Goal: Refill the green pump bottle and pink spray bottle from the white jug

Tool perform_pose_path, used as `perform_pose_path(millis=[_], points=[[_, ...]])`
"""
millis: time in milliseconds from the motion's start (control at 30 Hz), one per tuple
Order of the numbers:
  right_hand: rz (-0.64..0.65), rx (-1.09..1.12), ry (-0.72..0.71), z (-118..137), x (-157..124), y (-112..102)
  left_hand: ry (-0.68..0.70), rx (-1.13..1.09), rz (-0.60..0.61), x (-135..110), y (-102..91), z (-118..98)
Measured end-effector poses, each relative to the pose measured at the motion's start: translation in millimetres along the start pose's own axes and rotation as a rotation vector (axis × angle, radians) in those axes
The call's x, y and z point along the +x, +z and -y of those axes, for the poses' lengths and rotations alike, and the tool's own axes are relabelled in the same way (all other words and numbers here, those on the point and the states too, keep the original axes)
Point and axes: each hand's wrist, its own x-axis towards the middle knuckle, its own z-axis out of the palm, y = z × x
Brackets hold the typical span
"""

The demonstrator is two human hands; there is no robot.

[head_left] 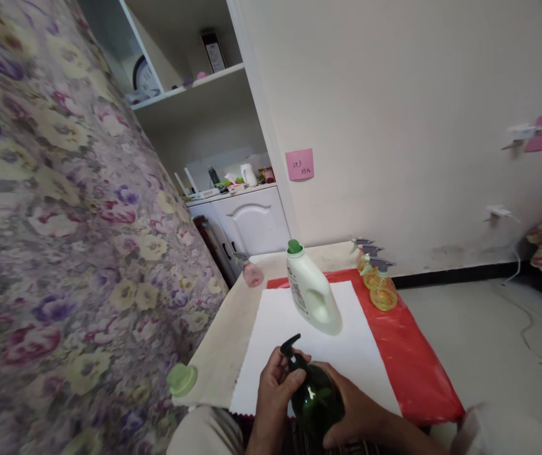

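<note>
Place: a lived-in room of a home.
Shelving: white wall shelf with a round clock, far beyond and above the left hand.
Cupboard: white panelled cupboard below the shelf, its top cluttered with household bits.
Fabric: purple floral cloth, left of that hand.

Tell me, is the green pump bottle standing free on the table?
No, the left hand grips the neck of the green pump bottle and the right hand holds its body.

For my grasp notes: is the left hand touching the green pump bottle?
Touching. Head view: the left hand wraps the green pump bottle at its neck.
</note>
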Motion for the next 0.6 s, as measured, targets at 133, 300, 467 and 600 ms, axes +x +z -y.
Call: perform_pose_path(millis=[133, 300, 467, 600], points=[[-0.036, -0.056, 0.032, -3.0, -1.4, -3.0, 0.053, 0.008, -0.113, 2.5, 0.0, -7.0], [-0.053, -0.112, 0.065, -6.2, -2.3, -5.9, 0.096, -0.009, -0.162, 3.2, -3.9, -18.8], [-0.065, -0.152, 0.056, -10.6, -3.0, -8.9, 0.14, 0.024, -0.224, -0.8, -7.2, -35.8], [-0.09, -0.159, 0.051, -15.8, -3.6, -11.8, 0.182, 0.077, -0.243, -3.9, -13.7, -42.0]])
